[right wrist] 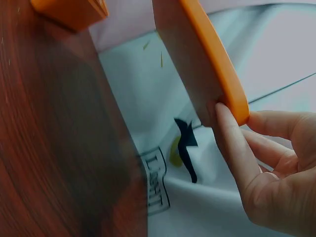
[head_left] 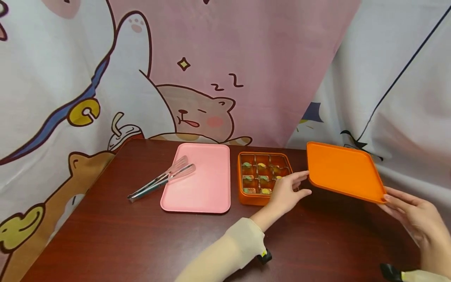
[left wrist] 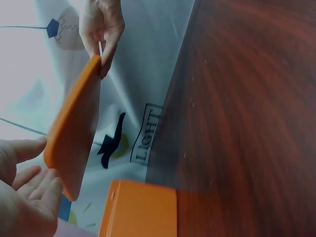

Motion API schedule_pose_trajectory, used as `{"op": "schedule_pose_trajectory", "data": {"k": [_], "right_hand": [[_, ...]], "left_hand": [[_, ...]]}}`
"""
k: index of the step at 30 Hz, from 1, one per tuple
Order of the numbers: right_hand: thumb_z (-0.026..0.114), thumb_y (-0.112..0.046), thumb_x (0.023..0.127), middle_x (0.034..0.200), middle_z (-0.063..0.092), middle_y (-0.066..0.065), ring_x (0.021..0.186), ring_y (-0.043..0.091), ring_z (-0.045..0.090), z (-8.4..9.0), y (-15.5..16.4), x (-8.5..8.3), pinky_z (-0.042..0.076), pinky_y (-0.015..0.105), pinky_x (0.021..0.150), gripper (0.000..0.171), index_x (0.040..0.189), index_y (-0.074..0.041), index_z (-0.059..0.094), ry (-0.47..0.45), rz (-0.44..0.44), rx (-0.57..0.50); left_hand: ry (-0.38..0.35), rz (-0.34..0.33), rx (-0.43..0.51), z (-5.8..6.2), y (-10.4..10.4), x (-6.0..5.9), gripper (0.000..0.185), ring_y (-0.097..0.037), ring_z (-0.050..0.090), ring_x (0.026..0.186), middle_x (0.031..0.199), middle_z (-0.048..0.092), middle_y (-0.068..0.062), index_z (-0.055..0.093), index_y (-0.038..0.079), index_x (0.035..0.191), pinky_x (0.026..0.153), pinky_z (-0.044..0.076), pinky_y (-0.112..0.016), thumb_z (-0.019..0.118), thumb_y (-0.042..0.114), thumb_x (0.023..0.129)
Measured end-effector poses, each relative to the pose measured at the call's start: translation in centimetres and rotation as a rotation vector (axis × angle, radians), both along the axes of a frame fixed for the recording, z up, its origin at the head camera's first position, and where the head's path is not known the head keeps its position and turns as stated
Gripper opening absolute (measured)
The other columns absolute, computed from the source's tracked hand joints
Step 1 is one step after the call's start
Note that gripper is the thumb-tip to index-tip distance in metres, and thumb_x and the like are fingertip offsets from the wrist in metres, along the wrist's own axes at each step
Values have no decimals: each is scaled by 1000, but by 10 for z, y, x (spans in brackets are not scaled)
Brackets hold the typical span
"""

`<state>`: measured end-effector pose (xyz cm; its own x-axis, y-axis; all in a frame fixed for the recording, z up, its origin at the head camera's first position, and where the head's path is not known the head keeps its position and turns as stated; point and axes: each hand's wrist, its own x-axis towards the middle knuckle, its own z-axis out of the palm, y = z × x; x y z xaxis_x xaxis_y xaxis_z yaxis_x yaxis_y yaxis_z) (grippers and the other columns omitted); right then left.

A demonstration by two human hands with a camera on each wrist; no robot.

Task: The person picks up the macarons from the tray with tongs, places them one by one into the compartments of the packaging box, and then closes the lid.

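An orange lid is held up tilted above the right side of the table. My right hand pinches its near right corner, with the thumb on one face and a finger against the other. At the lid's left edge is my left hand, its fingers extended and fingertips right at the rim. Behind that hand stands the orange box, uncovered, its compartments holding small green and yellow pieces. The left forearm and hand hide the box's near right corner.
A pink tray lies left of the box. Clear-tipped tongs rest with their tips over its left edge and their handle on the dark wooden table. A printed curtain hangs along the back and sides.
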<state>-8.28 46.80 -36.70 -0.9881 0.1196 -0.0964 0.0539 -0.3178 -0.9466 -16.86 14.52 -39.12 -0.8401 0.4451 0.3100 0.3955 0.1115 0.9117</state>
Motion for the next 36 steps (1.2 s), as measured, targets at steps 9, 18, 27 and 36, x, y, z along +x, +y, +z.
{"op": "schedule_pose_trajectory", "data": {"k": [9,18,27,36], "right_hand": [[34,13,102,104,77,10,95,21,75,-4,-24,-18,59,33,79,47,110,-5,76,70,264,-204],[37,10,102,111,76,4,99,18,74,2,-59,-39,59,31,81,43,113,-6,75,70,329,-145],[42,-10,106,114,75,0,100,19,74,9,-103,-56,59,29,81,34,119,-8,73,164,249,-37],[46,4,102,122,73,3,108,16,72,7,-142,-64,56,25,87,34,133,4,61,426,130,2]], "left_hand": [[200,123,74,7,-29,-22,38,-12,66,116,126,66,-5,68,10,126,94,50,-15,73,6,88],[454,252,17,9,-65,-44,23,-10,64,118,120,71,2,76,14,111,95,49,-15,75,12,88],[558,293,136,23,-93,-57,20,-11,70,103,107,77,-2,77,11,106,86,54,-18,74,15,87],[540,330,242,44,-120,-61,20,-16,72,96,106,75,-8,76,5,106,83,57,-23,73,12,88]]}}
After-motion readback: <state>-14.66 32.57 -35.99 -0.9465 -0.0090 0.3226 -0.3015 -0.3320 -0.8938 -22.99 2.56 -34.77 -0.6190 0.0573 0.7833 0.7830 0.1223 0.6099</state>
